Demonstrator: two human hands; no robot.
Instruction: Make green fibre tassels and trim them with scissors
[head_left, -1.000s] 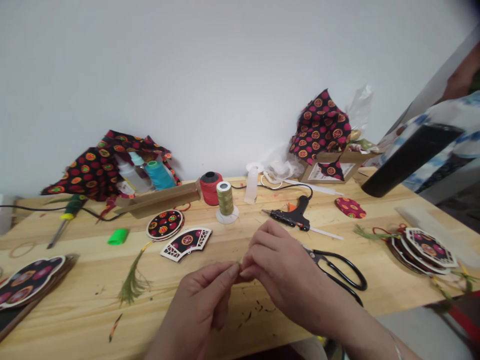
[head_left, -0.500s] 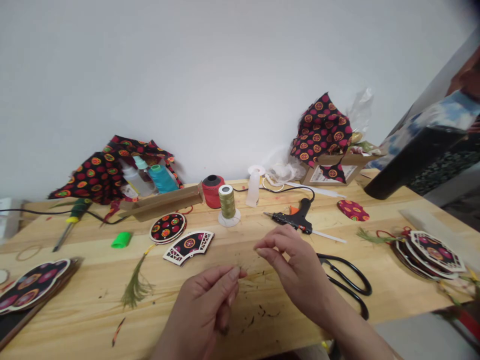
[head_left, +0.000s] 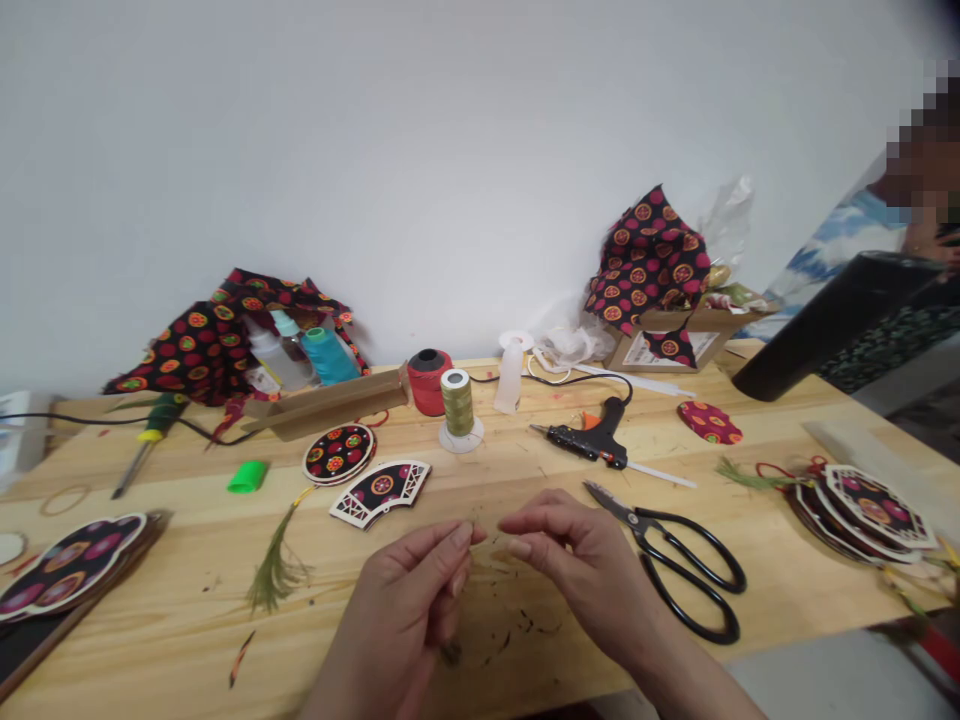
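A plain pale wall (head_left: 450, 150) rises behind the light wooden table (head_left: 187, 620) where I sit. Above its near part, my left hand (head_left: 416, 590) keeps thumb and forefinger pressed together around a thin olive thread (head_left: 472, 518), so fine that I barely make it out at the tips. A small dark tuft (head_left: 451, 652) shows just under my curled left fingers; I cannot tell if it hangs from them. My right hand (head_left: 589, 560) faces it across a short gap, thumb and forefinger slightly parted; whether a strand runs between them is too fine to tell.

Below my fingertips, dark scraps (head_left: 504, 641) litter the wood. Just beside my right hand lie black-handled scissors (head_left: 643, 525), the obstacle nearest to it, and beyond them a glue gun (head_left: 589, 440). Straight ahead of my fingers stands an olive spool (head_left: 458, 403), with a red spool (head_left: 430, 385) close behind. Left of my fingertips lies a fan-shaped piece (head_left: 382, 485); farther out, a round ornament (head_left: 340, 455) with a green tassel (head_left: 277, 575) trailing towards me. Well to the right rests a stack of ornaments (head_left: 881, 505).
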